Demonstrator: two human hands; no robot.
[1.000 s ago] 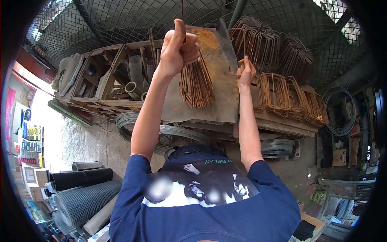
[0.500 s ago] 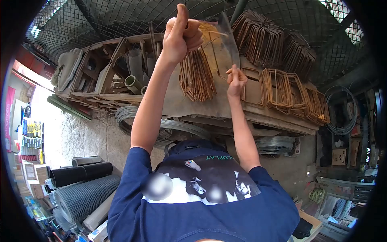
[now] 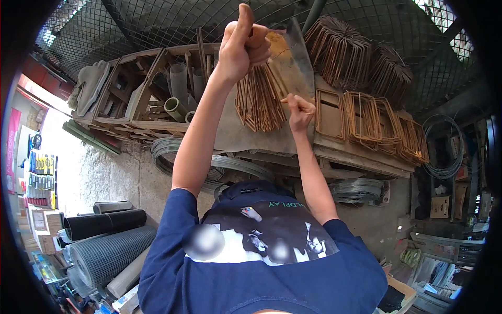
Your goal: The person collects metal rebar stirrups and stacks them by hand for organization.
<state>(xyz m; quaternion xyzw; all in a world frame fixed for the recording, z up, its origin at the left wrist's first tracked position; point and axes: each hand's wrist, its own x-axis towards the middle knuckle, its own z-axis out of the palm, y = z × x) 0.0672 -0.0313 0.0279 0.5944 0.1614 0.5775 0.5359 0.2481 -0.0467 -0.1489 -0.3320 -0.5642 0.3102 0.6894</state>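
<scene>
My left hand (image 3: 243,47) is closed at the upper end of a bundle of rusty steel stirrups (image 3: 259,102), thumb pointing up. The bars fan out below its curled fingers, and the hand hides their tops. At the bundle's right side my right hand (image 3: 300,111) is closed in a pinch, the index finger pointing left. It appears to hold the edge of one stirrup, though the grip itself is hard to see. Under the bundle lies a grey, rust-stained sheet (image 3: 235,137) on the bench.
Rectangular stirrups (image 3: 361,118) lie to the right, with more rusty bent bars (image 3: 337,52) behind them. A wooden rack (image 3: 138,86) holding tubes stands left. Wire coils (image 3: 246,166) sit under the bench, mesh rolls (image 3: 112,256) lower left. Wire mesh (image 3: 172,21) closes the back.
My right hand has moved up to the bundle's right edge; the single stirrup that stood apart between my hands now lies close against the bundle. My left hand has shifted slightly right.
</scene>
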